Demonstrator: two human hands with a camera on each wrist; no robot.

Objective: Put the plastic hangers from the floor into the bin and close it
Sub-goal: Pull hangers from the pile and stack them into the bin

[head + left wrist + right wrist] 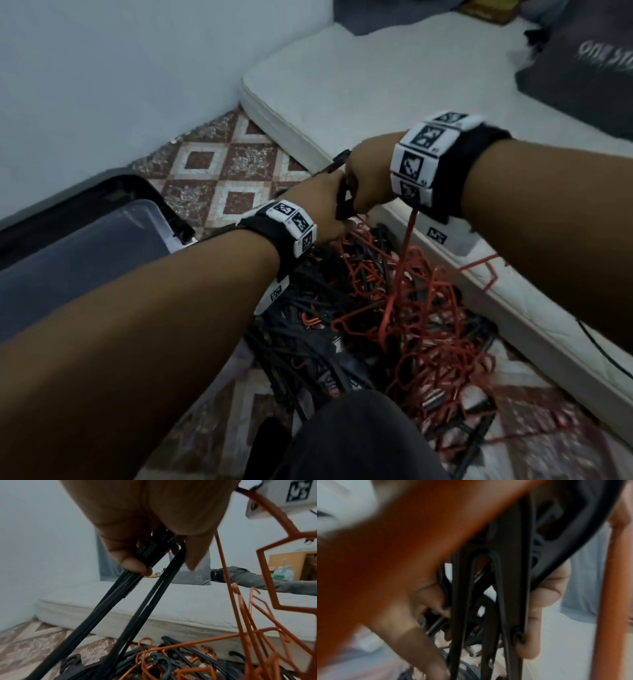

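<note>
A white mattress (359, 85) lies on the patterned tile floor (219, 168) beside a pale wall (102, 68), bearing a grey bag (582, 65).

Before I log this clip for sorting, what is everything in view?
black hangers: many, black, tangled on the floor; a few lifted
red hangers: many, red, same pile, right part
bin: one, clear with dark rim, open, left
mattress: one, white, beside the pile
bag: one, grey, on the mattress
floor: patterned tiles
left hand: grips black hangers
right hand: grips the same bundle
</note>
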